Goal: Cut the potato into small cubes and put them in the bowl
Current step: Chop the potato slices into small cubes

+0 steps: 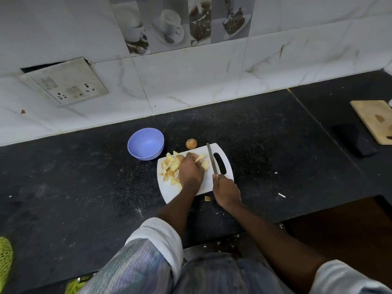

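My left hand (191, 170) curls over a potato piece (200, 158) on the white cutting board (220, 149); my right hand (226, 190) grips the knife (212, 159), blade pointing away from me. I should tuck my fingertips and slice across it. The bowl (146, 143) waits on the surface, far left.

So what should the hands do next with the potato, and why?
Probably bring the knife down through the potato piece that the left hand steadies on the white board. The right hand grips the handle, with the blade right beside that piece. Many cubes are cut already, yet the blue bowl looks empty, so scooping likely comes later.
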